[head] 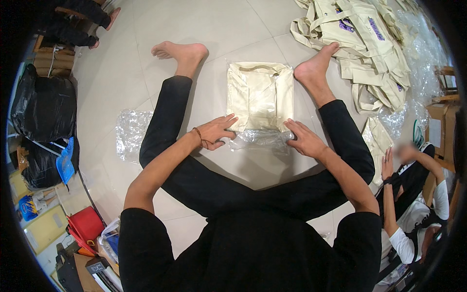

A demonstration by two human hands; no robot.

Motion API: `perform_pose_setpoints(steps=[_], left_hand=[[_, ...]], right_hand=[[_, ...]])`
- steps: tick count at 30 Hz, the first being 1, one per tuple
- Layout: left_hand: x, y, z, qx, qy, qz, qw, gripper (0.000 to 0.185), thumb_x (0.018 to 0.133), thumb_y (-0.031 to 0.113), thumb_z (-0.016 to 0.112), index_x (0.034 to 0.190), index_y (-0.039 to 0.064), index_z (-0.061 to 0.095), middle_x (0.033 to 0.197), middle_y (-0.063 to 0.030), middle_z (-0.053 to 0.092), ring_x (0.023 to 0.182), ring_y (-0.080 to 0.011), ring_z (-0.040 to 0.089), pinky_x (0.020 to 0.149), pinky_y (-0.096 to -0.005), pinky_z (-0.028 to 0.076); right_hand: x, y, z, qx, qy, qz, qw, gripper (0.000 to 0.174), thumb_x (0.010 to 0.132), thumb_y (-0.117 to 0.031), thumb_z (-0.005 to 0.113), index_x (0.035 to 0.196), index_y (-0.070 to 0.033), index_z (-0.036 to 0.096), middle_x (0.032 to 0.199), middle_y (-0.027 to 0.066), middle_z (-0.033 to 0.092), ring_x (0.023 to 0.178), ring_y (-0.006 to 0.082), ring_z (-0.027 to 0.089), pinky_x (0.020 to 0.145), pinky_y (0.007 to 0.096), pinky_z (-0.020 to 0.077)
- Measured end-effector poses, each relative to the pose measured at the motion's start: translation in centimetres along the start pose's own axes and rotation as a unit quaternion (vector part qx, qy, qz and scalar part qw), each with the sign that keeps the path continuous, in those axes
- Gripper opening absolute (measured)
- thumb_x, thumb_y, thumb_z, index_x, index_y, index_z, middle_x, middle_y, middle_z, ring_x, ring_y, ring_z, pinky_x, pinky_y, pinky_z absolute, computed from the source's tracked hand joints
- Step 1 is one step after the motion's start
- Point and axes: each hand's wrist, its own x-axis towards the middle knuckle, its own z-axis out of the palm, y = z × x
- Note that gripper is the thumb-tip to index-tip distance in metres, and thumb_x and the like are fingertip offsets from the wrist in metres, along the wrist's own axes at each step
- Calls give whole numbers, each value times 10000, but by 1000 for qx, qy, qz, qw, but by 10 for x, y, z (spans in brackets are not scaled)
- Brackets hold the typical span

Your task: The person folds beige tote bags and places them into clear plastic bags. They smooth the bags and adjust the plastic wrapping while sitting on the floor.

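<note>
A folded cream canvas tote bag [262,95] lies flat on the tiled floor between my legs, inside a clear plastic sleeve [259,140]. The sleeve's loose, crinkled end reaches past the bag on my side, and a strap shows at the bag's far edge. My left hand [215,132] rests at the near left corner of the package, fingers spread. At the near right corner lies my right hand [304,138], its fingertips on the plastic and the bag. Neither hand is closed around anything.
Several cream tote bags [368,43] with purple prints lie heaped at upper right, beside loose clear plastic [419,43]. Another clear sleeve [133,135] lies left of my leg. A co-worker [412,197] sits at right beside a wrapped bag [377,142]. Black plastic-wrapped bundles [43,106] stand at left.
</note>
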Motion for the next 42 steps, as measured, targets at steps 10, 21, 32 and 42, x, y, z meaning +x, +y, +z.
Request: perform_pose_setpoints(steps=[10,21,32,42], left_hand=[[10,25,8,110,-85,-62,988,514,811,245,876,1311,251,760,1743,-348,192,1637,-559,126,1174,-737,394],[11,37,23,77,-17,-104,991,210,897,316,833,1036,177,761,1720,-385,197,1627,-585,122,1156,-789,368],[-2,11,2,-130,-25,-67,989,137,829,192,885,906,170,773,1782,-276,205,1664,-525,79,1204,-826,243],[-6,33,20,84,57,-58,993,712,819,240,894,1448,77,600,1700,-245,351,1612,-460,283,1275,-645,318]], right_hand=[[0,-10,-7,27,-43,50,997,256,860,-75,725,1110,-76,780,1658,300,398,1604,443,338,1310,562,324],[0,-10,-3,57,-51,60,995,244,805,-110,786,1046,-112,823,1671,311,378,1601,481,325,1306,603,304],[-4,-11,-7,38,-56,59,996,377,729,-48,811,1102,-99,823,1700,272,353,1625,449,293,1312,567,328],[-5,-20,-12,-11,1,32,999,205,900,-150,751,1058,-20,770,1597,266,472,1521,463,434,1259,531,410]])
